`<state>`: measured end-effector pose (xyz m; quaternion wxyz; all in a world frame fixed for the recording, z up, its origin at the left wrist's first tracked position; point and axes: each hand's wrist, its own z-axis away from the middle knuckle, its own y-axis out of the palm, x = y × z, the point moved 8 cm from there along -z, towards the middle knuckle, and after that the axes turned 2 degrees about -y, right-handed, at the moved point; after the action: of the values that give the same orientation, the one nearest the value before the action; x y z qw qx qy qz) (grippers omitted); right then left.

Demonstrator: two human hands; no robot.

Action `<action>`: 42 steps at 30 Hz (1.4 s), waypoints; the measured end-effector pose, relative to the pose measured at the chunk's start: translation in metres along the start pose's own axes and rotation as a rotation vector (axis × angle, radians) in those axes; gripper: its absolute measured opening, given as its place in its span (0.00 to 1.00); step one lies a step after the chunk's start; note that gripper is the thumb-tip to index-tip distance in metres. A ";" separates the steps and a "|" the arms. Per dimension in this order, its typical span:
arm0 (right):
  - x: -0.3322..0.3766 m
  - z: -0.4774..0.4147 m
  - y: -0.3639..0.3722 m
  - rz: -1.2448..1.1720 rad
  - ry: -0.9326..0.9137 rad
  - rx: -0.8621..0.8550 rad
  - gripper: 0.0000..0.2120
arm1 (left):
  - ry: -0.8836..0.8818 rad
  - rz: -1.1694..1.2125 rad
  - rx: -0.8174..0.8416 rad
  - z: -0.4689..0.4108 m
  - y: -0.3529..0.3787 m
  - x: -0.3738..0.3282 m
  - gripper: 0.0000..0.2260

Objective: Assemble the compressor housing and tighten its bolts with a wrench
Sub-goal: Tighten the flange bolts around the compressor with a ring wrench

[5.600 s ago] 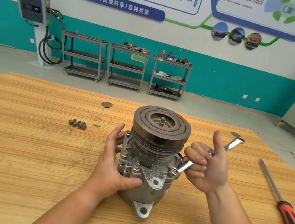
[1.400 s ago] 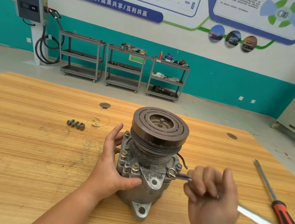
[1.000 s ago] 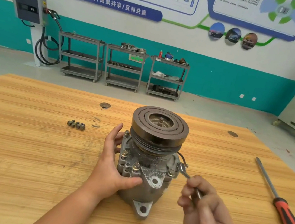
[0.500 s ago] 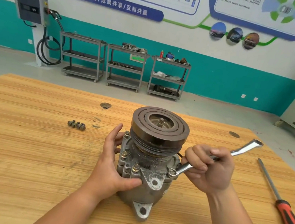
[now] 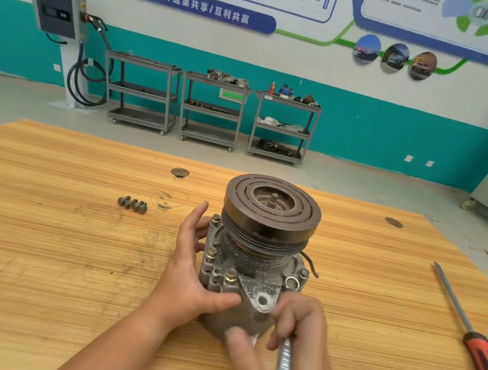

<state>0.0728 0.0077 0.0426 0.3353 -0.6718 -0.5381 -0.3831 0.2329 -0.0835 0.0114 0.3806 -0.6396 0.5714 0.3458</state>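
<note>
Several loose bolts (image 5: 132, 204) lie in a short row on the wooden table (image 5: 46, 253), well to the left of the work. Nearer the middle, the left hand (image 5: 193, 273) grips the compressor (image 5: 255, 265) from its left side, fingers spread up along the housing and the thumb pressed across the front beside the mounting ear. The compressor stands upright at the centre of the table, its long axis vertical, with the grooved pulley (image 5: 272, 209) on top facing the ceiling and the shaft stub pointing straight up. Just to the right, at the near right edge of the housing, the wrench's ring sits on a flange bolt (image 5: 291, 281). The wrench (image 5: 284, 369) runs from there toward the viewer, its handle blurred at the bottom edge. The right hand (image 5: 301, 337) is curled tight round this handle and hides the lower front of the housing. Well off to the right, a screwdriver (image 5: 467, 333) with a red and black handle lies flat, tip pointing away. Half a second earlier the wrench handle pointed up and away to the right. It has now swung round toward the person, while the left hand and the compressor have stayed put.
</note>
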 end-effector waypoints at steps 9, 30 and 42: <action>0.026 -0.033 -0.042 -0.795 -0.230 0.186 0.21 | -0.020 -0.009 0.017 0.000 0.000 0.001 0.52; -0.006 -0.046 -0.032 -0.660 0.170 -0.044 0.27 | -0.011 0.012 0.020 0.000 0.001 0.000 0.52; 0.039 -0.018 -0.022 -0.183 -0.179 -0.023 0.15 | -0.012 0.007 0.030 0.000 0.001 -0.001 0.53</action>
<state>0.0537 0.0141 0.0863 0.2419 -0.6553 -0.6204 -0.3567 0.2316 -0.0833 0.0118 0.3923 -0.6297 0.5764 0.3425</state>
